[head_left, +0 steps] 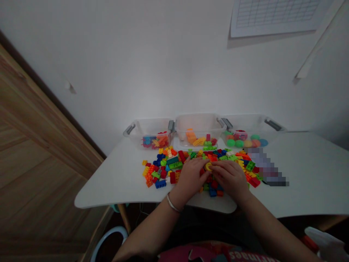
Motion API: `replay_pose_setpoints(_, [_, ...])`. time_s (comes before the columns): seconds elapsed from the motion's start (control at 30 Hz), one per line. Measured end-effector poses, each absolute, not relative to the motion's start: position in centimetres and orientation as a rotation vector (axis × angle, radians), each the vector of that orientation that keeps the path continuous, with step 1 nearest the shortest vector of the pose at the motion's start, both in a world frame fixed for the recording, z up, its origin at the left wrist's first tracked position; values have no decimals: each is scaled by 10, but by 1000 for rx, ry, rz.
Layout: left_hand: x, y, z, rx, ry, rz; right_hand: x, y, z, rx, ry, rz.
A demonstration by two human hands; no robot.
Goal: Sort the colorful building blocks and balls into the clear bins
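Note:
Over the middle of a pile of colourful plastic building blocks (176,165), both of my hands meet at a small yellow round block (208,166). My left hand (191,176), with a bracelet at the wrist, has its fingertips closed against the block's left side. From the right, my right hand (231,178) pinches the same piece with thumb and fingers. A red block (202,171) shows beside the left fingers; whether that hand touches it I cannot tell. Blocks under the palms are partly hidden.
Behind the pile stand three clear bins: a left bin (152,127) with small coloured pieces, a middle bin (199,122) with blocks, a right bin (251,125) with round coloured pieces. A blurred-out object (265,167) lies right on the white table (114,182).

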State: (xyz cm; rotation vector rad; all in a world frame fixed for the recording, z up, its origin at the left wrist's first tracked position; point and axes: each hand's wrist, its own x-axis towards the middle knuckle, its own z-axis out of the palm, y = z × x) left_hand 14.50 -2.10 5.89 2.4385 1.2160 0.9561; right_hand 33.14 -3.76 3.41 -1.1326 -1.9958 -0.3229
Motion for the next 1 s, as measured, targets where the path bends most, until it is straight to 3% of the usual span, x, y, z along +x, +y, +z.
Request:
replay_pose_setpoints(0.37, [108,30,90,2233,1344,1306,343,-40,30,-1468,-1973,-525])
replay_pose_setpoints(0.57, [56,79,116,1981,1803,1674,343,-35,20,-1518,-1992,-477])
replay_pose_setpoints(0.7, [30,95,121,1921,2183,1498,344,-33,17,-1513,-1988,-454])
replay_pose_setpoints(1.0, [15,115,108,1911,2390,1214,347,-31,14,-1480,-1990,-331])
